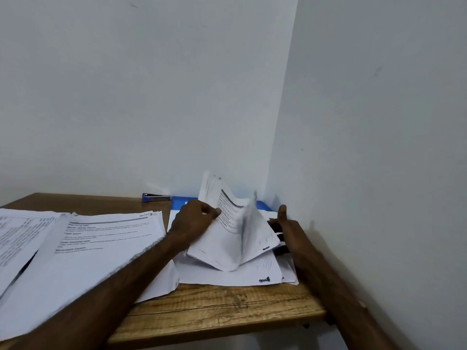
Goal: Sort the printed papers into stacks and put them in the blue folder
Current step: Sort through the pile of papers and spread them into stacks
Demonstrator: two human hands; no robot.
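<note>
On the wooden table point(227, 306), set into a corner of two white walls, the left half is taken up by two spread stacks of printed papers point(83, 251) that overlap at their edges. Toward the right, near the corner, several loose sheets point(227, 276) lie flat and slightly fanned. Above these a bundle point(227, 238) of pages is raised and bent open, its upper pages blurred. The blue folder point(262, 205) lies at the back against the wall, mostly hidden behind the bundle and apparently under the loose sheets. The left hand point(192, 221) grips the bundle at its left edge, thumb pinched onto the printed face. The right hand point(283, 223) sits at the bundle's right side with thumb raised; its fingers run behind the pages, so its grasp cannot be determined. A blue stapler point(154, 197) rests at the back edge, just left of the folder. Assessment: sorting is in hand, with the bundle being leafed through; nothing appears filed yet. The next move calls for squaring the bundle, then clearing the sheets off the folder so it can be opened.
</note>
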